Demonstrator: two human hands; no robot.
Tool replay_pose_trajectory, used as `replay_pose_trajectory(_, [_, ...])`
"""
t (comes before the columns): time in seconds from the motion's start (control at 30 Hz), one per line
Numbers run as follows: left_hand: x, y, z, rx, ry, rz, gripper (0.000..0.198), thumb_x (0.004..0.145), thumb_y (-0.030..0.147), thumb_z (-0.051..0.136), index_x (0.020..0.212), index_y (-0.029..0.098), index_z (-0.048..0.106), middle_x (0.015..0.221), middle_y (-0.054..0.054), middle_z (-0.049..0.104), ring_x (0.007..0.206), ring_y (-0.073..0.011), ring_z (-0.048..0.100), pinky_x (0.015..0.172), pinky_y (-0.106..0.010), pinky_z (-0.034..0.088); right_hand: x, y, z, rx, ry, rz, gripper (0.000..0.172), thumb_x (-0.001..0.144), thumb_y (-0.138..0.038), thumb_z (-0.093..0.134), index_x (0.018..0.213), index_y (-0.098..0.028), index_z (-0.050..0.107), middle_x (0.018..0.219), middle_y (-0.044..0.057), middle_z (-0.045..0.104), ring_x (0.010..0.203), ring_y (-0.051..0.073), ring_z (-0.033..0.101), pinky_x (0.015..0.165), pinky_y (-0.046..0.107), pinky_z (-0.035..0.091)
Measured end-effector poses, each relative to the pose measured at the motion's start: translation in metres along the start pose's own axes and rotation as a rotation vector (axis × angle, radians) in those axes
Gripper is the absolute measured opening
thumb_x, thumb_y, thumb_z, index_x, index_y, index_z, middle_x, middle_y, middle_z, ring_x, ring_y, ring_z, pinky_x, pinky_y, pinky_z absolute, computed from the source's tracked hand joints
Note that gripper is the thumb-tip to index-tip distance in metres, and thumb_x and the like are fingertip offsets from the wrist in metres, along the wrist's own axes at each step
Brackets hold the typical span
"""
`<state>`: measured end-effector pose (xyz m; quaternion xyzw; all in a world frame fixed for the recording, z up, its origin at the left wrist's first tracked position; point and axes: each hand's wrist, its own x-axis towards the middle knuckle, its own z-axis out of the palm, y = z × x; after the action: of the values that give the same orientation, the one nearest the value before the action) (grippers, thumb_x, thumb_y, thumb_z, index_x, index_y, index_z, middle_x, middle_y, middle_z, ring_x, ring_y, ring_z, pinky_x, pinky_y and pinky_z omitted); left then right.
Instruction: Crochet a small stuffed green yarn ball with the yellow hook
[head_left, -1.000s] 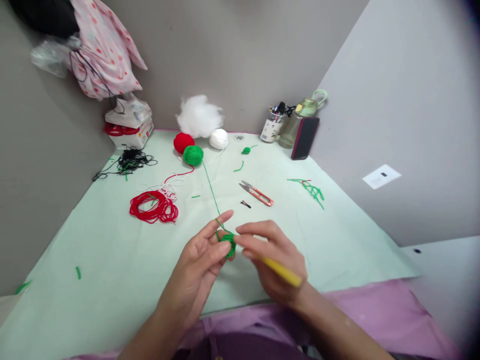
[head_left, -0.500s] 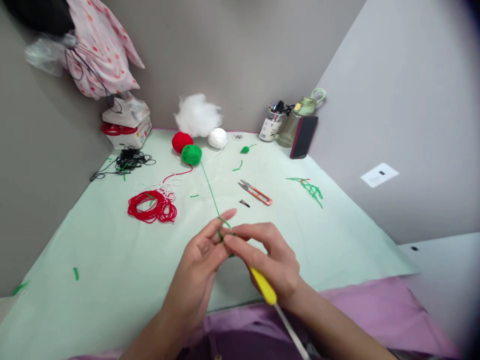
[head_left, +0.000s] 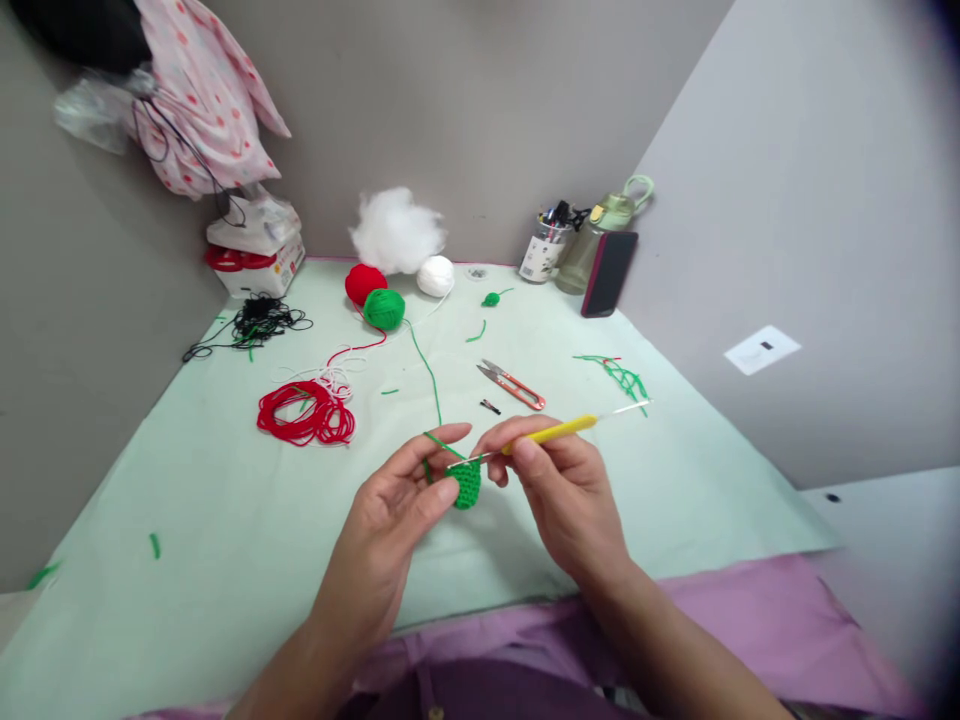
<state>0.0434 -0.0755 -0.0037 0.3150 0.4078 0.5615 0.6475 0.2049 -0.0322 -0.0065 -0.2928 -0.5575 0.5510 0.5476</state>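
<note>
My left hand (head_left: pixel 394 505) pinches a small green crocheted piece (head_left: pixel 467 483) between thumb and fingers, with the green strand looped over the forefinger. That strand runs back across the table to a green yarn ball (head_left: pixel 384 309). My right hand (head_left: pixel 559 480) grips a crochet hook with a yellow handle (head_left: pixel 551 432); the metal tip points left into the top edge of the green piece and the far end sticks out to the right. Both hands hover above the near part of the pale green table cover (head_left: pixel 225 520).
Orange thread snips (head_left: pixel 513 385) lie just beyond my hands. A red yarn tangle (head_left: pixel 306 414), black yarn tangle (head_left: pixel 259 322), red ball (head_left: pixel 362 282), white ball (head_left: pixel 436 276) and white stuffing (head_left: pixel 396 232) sit farther back. A pen cup (head_left: pixel 541 258), bottle (head_left: pixel 596 240) and phone (head_left: pixel 609 274) stand at the back right.
My right hand has swung the hook round: its handle pointed down toward my lap, now it points up and right. The green piece, hidden between my fingers before, shows again.
</note>
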Motion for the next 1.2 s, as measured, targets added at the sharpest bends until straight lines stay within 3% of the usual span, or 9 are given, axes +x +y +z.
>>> replay_pose_trajectory(0.1, [0.0, 0.002, -0.002, 0.027, 0.012, 0.01, 0.037, 0.085, 0.034, 0.081, 0.121, 0.026, 0.077, 0.092, -0.003, 0.064, 0.093, -0.0189, 0.058, 0.086, -0.029, 0.046, 0.001, -0.001, -0.001, 0.059, -0.012, 0.05, 0.022, 0.103, -0.036, 0.062, 0.096, -0.023, 0.078, 0.087, 0.003, 0.074, 0.071, 0.014, 0.064, 0.068, 0.029, 0.053])
replay_pose_trajectory(0.23, [-0.001, 0.005, -0.002, 0.086, 0.038, 0.059, 0.033, 0.084, 0.032, 0.082, 0.117, 0.028, 0.078, 0.089, -0.001, 0.064, 0.085, -0.0168, 0.058, 0.079, -0.027, 0.047, -0.002, -0.009, 0.0, -0.079, -0.005, -0.03, 0.023, 0.106, -0.034, 0.057, 0.098, -0.022, 0.075, 0.09, 0.005, 0.075, 0.073, 0.016, 0.067, 0.069, 0.031, 0.056])
replay_pose_trajectory(0.5, [-0.002, -0.001, 0.002, 0.247, 0.146, 0.177, 0.03, 0.083, 0.026, 0.082, 0.113, 0.026, 0.08, 0.083, 0.0, 0.063, 0.082, -0.0156, 0.057, 0.082, -0.026, 0.047, -0.01, -0.011, -0.001, -0.689, -0.19, -0.519, 0.024, 0.104, -0.017, 0.052, 0.121, -0.023, 0.069, 0.1, 0.01, 0.078, 0.089, 0.022, 0.073, 0.074, 0.036, 0.062])
replay_pose_trajectory(0.63, [-0.002, 0.0, 0.004, -0.055, 0.059, -0.025, 0.048, 0.082, 0.031, 0.085, 0.129, 0.026, 0.073, 0.081, 0.003, 0.057, 0.061, -0.0066, 0.043, 0.057, -0.018, 0.039, -0.013, -0.008, -0.003, -0.889, -0.199, -0.716, 0.032, 0.098, -0.01, 0.062, 0.125, -0.025, 0.073, 0.106, 0.011, 0.079, 0.096, 0.024, 0.074, 0.079, 0.036, 0.062])
replay_pose_trajectory(0.77, [0.001, 0.008, 0.002, -0.235, -0.031, -0.141, 0.042, 0.082, 0.027, 0.084, 0.124, 0.022, 0.077, 0.081, 0.005, 0.053, 0.05, 0.0002, 0.02, 0.048, -0.016, 0.026, -0.013, -0.01, -0.002, -0.571, -0.068, -0.502, 0.027, 0.103, -0.017, 0.058, 0.12, -0.027, 0.075, 0.099, 0.008, 0.077, 0.088, 0.021, 0.072, 0.075, 0.035, 0.06])
replay_pose_trajectory(0.83, [0.001, 0.009, 0.001, -0.215, -0.011, -0.093, 0.039, 0.082, 0.024, 0.084, 0.121, 0.024, 0.079, 0.085, 0.003, 0.056, 0.052, -0.0007, 0.027, 0.051, -0.016, 0.031, -0.01, -0.009, -0.001, -0.321, -0.002, -0.342, 0.024, 0.105, -0.021, 0.055, 0.112, -0.027, 0.077, 0.089, 0.005, 0.073, 0.077, 0.019, 0.068, 0.069, 0.035, 0.058])
replay_pose_trajectory(0.93, [-0.001, 0.006, 0.002, -0.097, -0.013, -0.044, 0.037, 0.083, 0.027, 0.083, 0.12, 0.026, 0.079, 0.086, 0.0, 0.06, 0.068, -0.0079, 0.048, 0.063, -0.019, 0.041, -0.006, -0.006, 0.002, -0.158, -0.017, -0.222, 0.02, 0.104, -0.028, 0.06, 0.101, -0.026, 0.079, 0.09, 0.006, 0.074, 0.08, 0.02, 0.066, 0.064, 0.033, 0.055])
replay_pose_trajectory(1.07, [-0.002, 0.0, 0.005, 0.006, 0.024, 0.017, 0.039, 0.083, 0.031, 0.085, 0.122, 0.03, 0.078, 0.087, 0.001, 0.063, 0.082, -0.0125, 0.057, 0.076, -0.021, 0.047, -0.009, -0.003, 0.006, -0.31, -0.03, -0.253, 0.02, 0.103, -0.022, 0.061, 0.108, -0.027, 0.079, 0.096, 0.007, 0.076, 0.083, 0.02, 0.069, 0.069, 0.033, 0.058])
replay_pose_trajectory(1.2, [0.002, -0.001, 0.007, -0.103, 0.031, -0.03, 0.047, 0.082, 0.032, 0.087, 0.128, 0.031, 0.075, 0.086, 0.002, 0.061, 0.074, -0.0084, 0.054, 0.072, -0.019, 0.047, -0.016, -0.001, 0.003, -0.64, -0.105, -0.47, 0.029, 0.099, -0.016, 0.065, 0.12, -0.032, 0.077, 0.109, 0.006, 0.077, 0.096, 0.022, 0.072, 0.081, 0.036, 0.062])
